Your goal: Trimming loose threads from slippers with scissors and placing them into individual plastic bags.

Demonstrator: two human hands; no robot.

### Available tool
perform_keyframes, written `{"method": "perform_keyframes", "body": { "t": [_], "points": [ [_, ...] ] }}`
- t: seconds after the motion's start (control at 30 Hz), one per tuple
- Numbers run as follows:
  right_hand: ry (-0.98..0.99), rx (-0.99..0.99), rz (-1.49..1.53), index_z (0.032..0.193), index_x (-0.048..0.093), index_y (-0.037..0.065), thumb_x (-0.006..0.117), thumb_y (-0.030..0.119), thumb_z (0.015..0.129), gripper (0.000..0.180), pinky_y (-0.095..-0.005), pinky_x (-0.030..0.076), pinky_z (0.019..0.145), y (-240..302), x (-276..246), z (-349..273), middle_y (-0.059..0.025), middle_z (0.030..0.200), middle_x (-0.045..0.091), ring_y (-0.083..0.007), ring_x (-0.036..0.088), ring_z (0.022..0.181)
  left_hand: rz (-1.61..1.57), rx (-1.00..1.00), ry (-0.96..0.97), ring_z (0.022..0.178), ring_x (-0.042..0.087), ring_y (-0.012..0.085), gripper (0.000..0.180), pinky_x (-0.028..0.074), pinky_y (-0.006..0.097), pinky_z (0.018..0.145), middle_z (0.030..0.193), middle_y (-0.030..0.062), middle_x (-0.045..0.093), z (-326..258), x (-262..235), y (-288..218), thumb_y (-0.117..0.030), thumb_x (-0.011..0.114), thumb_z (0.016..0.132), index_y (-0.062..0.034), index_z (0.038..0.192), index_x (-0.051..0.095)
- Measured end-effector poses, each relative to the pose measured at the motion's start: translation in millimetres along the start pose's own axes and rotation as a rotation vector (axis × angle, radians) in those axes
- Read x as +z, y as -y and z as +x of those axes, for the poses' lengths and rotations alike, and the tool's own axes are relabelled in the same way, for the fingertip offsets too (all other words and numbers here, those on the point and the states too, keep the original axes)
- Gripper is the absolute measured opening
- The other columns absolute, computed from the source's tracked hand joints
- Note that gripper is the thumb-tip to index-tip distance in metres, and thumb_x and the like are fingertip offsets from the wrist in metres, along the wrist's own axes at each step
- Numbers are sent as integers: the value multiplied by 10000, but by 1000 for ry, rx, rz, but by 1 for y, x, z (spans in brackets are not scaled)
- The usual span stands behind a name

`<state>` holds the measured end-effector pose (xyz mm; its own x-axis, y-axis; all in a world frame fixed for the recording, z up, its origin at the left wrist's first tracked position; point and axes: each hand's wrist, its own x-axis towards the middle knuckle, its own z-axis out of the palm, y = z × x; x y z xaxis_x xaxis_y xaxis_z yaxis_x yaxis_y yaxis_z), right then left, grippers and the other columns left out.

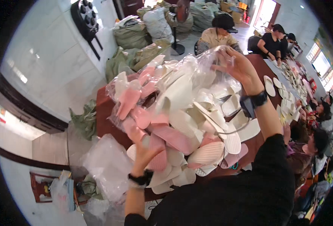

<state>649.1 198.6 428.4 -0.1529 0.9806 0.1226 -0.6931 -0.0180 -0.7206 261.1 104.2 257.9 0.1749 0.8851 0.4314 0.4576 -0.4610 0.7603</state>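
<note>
A big clear plastic bag (196, 67) full of white and pink slippers lies tipped over a heap of slippers (189, 128) on a dark red table (103, 113). My right hand (238, 67) grips the bag's far upper edge and lifts it. My left hand (145, 150) reaches up under the near side and holds the bag's lower part among the pink slippers (136, 101). Both wrists carry black bands. White ribbed slippers (208, 152) spill along the table's near edge.
Crumpled clear plastic (106, 162) hangs off the table's near left corner. Stuffed green and white sacks (136, 34) stand behind the table by a fan stand (176, 41). Several people (219, 34) sit along a long table (287, 83) with rows of white slippers at the right.
</note>
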Motion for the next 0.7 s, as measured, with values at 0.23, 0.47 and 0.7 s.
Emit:
{"method": "perform_keyframes", "body": {
  "t": [0.23, 0.47, 0.7],
  "points": [
    [-140, 199, -256, 1165, 476, 45, 506, 155, 904, 285, -495, 424, 935, -49, -65, -54, -93, 1103, 567, -219, 565, 1028, -299, -171, 0, 752, 592, 188, 478, 476, 287, 698, 864, 93, 634, 19, 2, -15, -219, 766, 706, 28, 1061, 561],
    [118, 187, -1078, 1351, 334, 28, 537, 259, 893, 552, -343, 388, 955, -141, -127, -51, -143, 1310, 448, -246, 451, 1185, -81, -246, 467, 752, 623, 235, 425, 476, 329, 665, 856, 143, 632, -8, 42, 38, -322, 726, 733, -2, 974, 581],
    [51, 140, -1166, 1293, 418, -28, 675, 487, 762, 782, -340, 358, 988, -203, -73, -3, -215, 1248, 496, -299, 460, 1186, 115, 16, 509, 821, 625, 269, 420, 469, 356, 753, 936, 139, 642, 15, 29, -5, -278, 737, 703, -48, 1026, 598]
  ]
}}
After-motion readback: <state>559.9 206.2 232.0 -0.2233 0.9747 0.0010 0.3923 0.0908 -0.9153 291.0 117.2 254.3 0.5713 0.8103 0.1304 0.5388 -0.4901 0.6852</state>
